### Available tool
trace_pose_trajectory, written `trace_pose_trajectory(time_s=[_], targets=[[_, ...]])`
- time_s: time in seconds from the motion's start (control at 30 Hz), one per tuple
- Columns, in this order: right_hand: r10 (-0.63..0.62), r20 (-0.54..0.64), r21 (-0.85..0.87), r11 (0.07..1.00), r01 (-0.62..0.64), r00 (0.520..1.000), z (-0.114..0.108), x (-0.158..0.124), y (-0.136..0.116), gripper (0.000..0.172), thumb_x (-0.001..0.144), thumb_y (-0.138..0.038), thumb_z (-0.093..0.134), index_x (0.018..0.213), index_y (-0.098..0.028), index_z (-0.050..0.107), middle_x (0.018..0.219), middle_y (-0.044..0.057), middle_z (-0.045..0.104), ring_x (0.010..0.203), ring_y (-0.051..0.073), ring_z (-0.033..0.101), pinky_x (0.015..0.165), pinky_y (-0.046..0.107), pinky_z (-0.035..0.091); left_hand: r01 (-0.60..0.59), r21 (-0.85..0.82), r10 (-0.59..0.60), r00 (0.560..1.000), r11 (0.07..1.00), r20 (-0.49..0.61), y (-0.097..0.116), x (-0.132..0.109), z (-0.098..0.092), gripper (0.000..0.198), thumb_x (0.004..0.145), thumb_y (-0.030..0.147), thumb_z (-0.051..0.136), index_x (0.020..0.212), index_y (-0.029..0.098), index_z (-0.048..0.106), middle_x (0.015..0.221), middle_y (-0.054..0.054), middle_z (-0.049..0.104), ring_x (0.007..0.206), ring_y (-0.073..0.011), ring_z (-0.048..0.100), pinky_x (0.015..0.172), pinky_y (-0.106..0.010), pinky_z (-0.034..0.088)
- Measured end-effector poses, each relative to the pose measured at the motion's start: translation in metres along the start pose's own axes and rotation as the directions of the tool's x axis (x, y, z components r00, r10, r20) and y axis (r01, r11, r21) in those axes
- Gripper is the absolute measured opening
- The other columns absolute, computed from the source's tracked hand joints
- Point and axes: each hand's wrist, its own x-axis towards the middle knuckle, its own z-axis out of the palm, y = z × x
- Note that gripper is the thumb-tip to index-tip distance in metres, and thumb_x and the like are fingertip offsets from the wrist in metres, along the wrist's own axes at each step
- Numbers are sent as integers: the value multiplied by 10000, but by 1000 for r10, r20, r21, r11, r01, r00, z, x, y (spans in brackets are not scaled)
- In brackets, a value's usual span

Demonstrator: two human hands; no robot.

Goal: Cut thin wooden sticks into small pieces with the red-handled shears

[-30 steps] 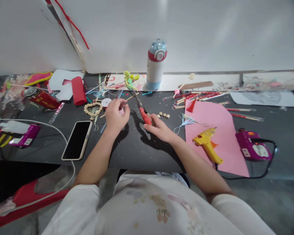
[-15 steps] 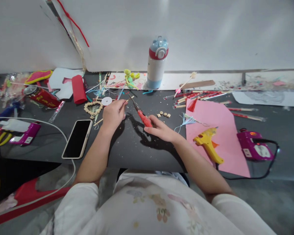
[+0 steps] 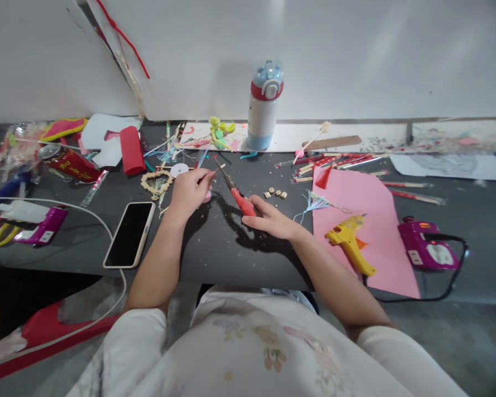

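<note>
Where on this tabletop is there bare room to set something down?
The widest bare patch lies at the near edge, between the forearms and below the red-handled tool; specks dot it. Another, at right, lies between the white sheet and the right-hand purple box. It is crowded around the red can and along the red-wrapped sticks beside the pink paper.

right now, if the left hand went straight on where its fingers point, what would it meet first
Probably the metal end of the red-handled tool in the right hand; the thin stick in the left hand appears to reach or nearly reach it, though depth is unclear.
</note>
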Motion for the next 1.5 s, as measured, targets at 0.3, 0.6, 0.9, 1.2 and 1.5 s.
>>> trace_pose_trajectory(time_s=[0.3,0.6,0.9,1.2,1.5], targets=[[51,-39,105,993,-47,998,1,2,-1,328,799,-469,581,836,-212,380,630,-81,367,500,56,348,480,219,286,-134,218,183,957,967,-226,15,-11,10,288,878,393,439,784,183,611,831,-82,627,837,-188,546,818,-321,396],[-10,-116,24,1000,13,993,2,4,1,288,806,-456,563,867,-209,430,686,-47,372,599,92,359,544,246,324,380,-593,-113,892,710,437,36,-24,41,498,746,591,564,977,153,617,882,-52,673,801,-157,620,760,-293,469],[-108,-91,3,994,109,990,2,7,11,405,827,-468,536,1123,-199,469,1011,46,512,905,166,467,789,318,419,506,-775,-169,861,378,480,43,-28,47,549,606,443,773,1014,120,600,839,-78,700,911,-208,652,798,-296,476],[-96,-74,-10,995,96,993,2,6,11,443,834,-470,524,1175,-196,456,989,39,537,902,165,488,783,311,417,460,-783,-153,886,419,438,40,-29,49,467,642,433,752,976,136,613,828,-65,700,860,-191,659,786,-298,480],[-39,-133,-35,999,35,990,2,5,5,289,824,-468,524,925,-209,444,757,-26,407,684,119,385,632,274,344,418,-686,-137,894,595,426,38,-23,48,475,682,542,670,926,136,631,885,-77,687,858,-185,639,783,-294,468]])
